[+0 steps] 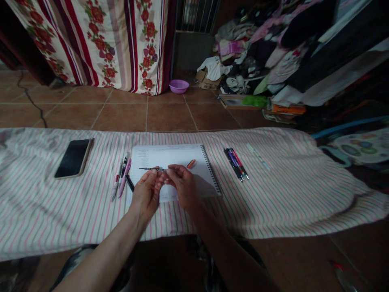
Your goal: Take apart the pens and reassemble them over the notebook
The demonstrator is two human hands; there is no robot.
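Left hand (146,192) and right hand (183,184) pinch one slim pen part (147,168) over one notebook (174,154).

room to pass lies near the right edge of the worktop (304,182) and between notebook (179,153) and bunched pens (235,163); phone (73,158) and loose pens (125,178) obstruct the left side, forearms (112,247) cross the near edge.

Pinching a skinny dark stick (146,168) with left hand (146,192) and right hand (184,182), over a spiral notebook (179,153) with some orange bit (191,163) on it. Got a phone (73,158) and loose pens (122,178) off left, plus a pen bunch (236,164) off right on stripy cloth (288,182).
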